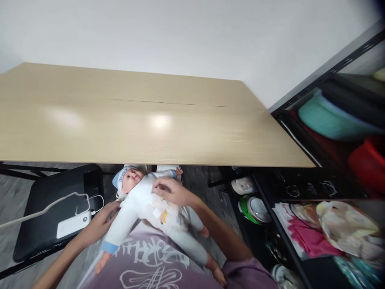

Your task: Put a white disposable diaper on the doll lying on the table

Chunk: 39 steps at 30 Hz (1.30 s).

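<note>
A: Where's the doll (144,204) sitting relative to the hands?

B: It's lying face up on the person's lap, below the near edge of the table (135,128). Right hand (173,192) is resting on its chest, fingers loosely curled and pressing down on the white suit, not pinching anything I can make out. Left hand (102,222) is coming in from the doll's side, fingers slightly spread, touching the outstretched sleeve just by the armpit. I can't tell whether it's gripping or only touching.

A: Which hand is nearer the body?

B: Right. It's directly on top of the torso. Left is at the edge, on the arm.

A: Long axis?

B: Running diagonally. Head in the blue-and-white cap is pointing away from the person, up toward the table edge and slightly left of the right hand. Legs are trailing back toward the person, down and to the right, past the right forearm. One arm is sticking out down-left, beyond the left hand, bare doll hand at the end.

A: Anything crowding the left hand?

B: A white power bank (73,224) with a cable is lying on a black chair (51,208), just outside the left hand. Not touching it.
</note>
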Motion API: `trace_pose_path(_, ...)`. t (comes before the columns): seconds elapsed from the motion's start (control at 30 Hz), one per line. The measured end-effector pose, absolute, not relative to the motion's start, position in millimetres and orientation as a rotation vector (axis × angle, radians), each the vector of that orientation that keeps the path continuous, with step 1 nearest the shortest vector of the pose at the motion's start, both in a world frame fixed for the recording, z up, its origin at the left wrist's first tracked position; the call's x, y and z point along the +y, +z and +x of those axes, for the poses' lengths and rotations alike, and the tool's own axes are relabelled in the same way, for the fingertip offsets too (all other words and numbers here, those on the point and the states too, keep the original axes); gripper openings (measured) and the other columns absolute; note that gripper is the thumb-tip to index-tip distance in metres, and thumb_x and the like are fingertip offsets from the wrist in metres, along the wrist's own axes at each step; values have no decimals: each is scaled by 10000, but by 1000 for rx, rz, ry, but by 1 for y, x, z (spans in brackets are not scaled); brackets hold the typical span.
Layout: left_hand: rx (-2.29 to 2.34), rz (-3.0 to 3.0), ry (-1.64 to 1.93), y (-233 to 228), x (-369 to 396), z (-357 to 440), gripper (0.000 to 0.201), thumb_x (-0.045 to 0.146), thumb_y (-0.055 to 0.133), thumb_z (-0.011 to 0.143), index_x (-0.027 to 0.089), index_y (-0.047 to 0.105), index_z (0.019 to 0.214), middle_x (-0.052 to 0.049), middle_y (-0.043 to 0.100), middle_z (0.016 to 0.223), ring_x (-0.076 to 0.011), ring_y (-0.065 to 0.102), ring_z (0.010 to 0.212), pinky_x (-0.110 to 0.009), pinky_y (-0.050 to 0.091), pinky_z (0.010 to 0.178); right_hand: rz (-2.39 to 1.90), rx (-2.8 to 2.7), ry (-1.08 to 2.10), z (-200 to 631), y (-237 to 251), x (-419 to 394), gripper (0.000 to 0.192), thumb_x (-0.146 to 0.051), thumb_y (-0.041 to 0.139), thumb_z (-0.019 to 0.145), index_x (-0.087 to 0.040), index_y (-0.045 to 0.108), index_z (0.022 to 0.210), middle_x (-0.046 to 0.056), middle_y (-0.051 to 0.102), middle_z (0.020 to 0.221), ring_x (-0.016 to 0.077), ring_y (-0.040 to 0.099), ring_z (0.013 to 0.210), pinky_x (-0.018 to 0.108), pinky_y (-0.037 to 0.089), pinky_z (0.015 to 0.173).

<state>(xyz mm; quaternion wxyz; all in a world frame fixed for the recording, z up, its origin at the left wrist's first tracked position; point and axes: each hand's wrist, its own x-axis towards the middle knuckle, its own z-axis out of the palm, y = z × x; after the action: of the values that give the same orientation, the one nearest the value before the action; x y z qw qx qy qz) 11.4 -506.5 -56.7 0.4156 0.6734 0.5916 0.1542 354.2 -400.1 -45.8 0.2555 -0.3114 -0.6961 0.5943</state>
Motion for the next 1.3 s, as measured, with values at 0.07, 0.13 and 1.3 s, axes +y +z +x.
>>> trace_pose_path(0.07,1481,1634,396,-57,-515,-7,537,700,507,1160,236,775,1135,-82,830,1151,-302,785,1077,-367,635,955,-1072,-1906,1425,379,-48,-416,208,-415,707,1118,-221,783,1129,48,728,1104,211,644,1028,373,529,994)
trace_pose_path(0.13,1536,1618,436,-49,-519,-9,473,658,502,1183,252,740,1135,-51,800,1080,-276,750,1008,-336,595,898,-1248,-1890,1324,397,-56,-429,197,-394,697,1112,-227,783,1175,65,753,1183,229,680,1115,405,539,1061)
trace_pose_path(1.3,746,2011,285,16,-480,80,98,274,619,1179,288,716,1180,-39,751,1124,-239,700,1139,-357,586,987,-1077,-2199,1188,416,-25,-448,311,-432,590,1203,-247,786,1047,81,797,1044,269,705,1045,428,542,1036)
